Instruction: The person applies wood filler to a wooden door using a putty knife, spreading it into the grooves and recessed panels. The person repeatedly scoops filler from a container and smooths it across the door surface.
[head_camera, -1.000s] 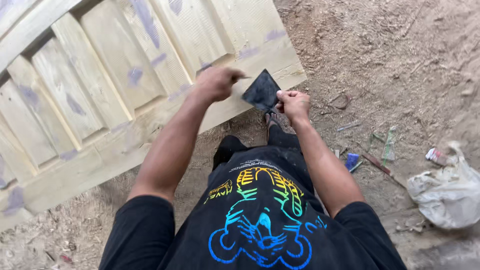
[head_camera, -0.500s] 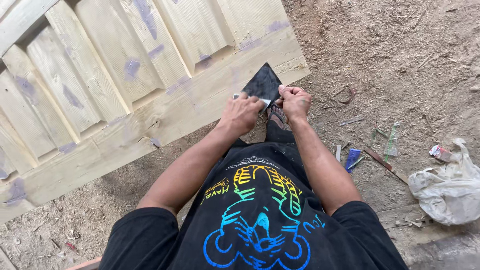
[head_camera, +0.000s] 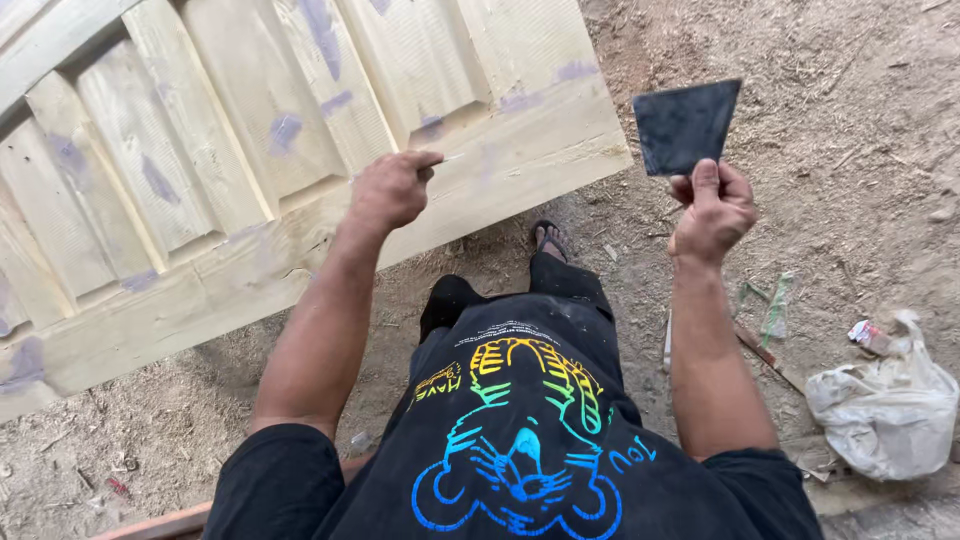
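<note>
My right hand (head_camera: 712, 208) holds up a dark, flat, four-sided sheet of sandpaper (head_camera: 686, 124) by its lower edge, over the dirt to the right of the door. My left hand (head_camera: 392, 187) hovers above the bottom rail of a pale wooden panelled door (head_camera: 250, 150) lying flat, fingers curled with thumb and forefinger pinched together; whether something small is pinched there I cannot tell. The door has raised panels and purple-grey filler patches.
A sandalled foot (head_camera: 548, 238) stands on the sawdust-strewn dirt by the door's edge. A crumpled white plastic bag (head_camera: 886, 402) lies at right, with green scraps (head_camera: 772, 306) and a thin stick nearby. A reddish-brown edge (head_camera: 150, 522) shows at bottom left.
Both hands were together on the sandpaper at the door's edge. Now they have parted: the right lifted the sheet up and right, the left moved left over the door rail.
</note>
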